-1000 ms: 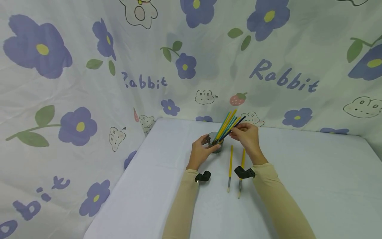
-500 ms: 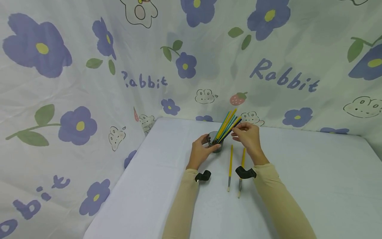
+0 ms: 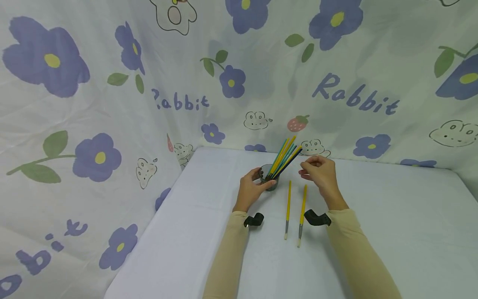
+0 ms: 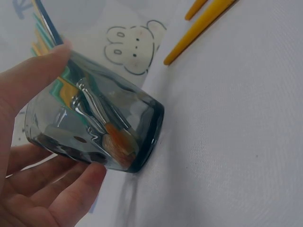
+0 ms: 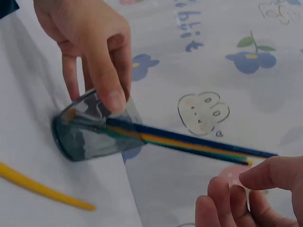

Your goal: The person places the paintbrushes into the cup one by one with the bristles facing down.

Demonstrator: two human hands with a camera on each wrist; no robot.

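My left hand [image 3: 249, 192] grips a clear grey-blue glass [image 4: 137, 101], thumb on the near side and fingers around the far side. Several paintbrushes [image 3: 283, 157] with yellow, teal and dark blue handles lean to the right in it. Their bristles [image 4: 122, 146] are down inside the glass, seen through its wall in the left wrist view. My right hand [image 3: 322, 173] is just right of the handle ends, holding nothing, its fingers loosely bent. In the right wrist view, its thumb and fingers [image 5: 218, 196] are apart from the dark blue handles [image 5: 199, 138].
Two yellow-handled paintbrushes lie on the white-covered table [image 3: 392, 232] between my forearms: a left one [image 3: 288, 203] and a right one [image 3: 303, 204], bristles towards me. A printed curtain [image 3: 261, 104] hangs behind the table and along its left side.
A dark blue paintbrush slid down into the glass from my right hand's fingers. The right hand then let go and moved right. My left hand stayed on the glass.
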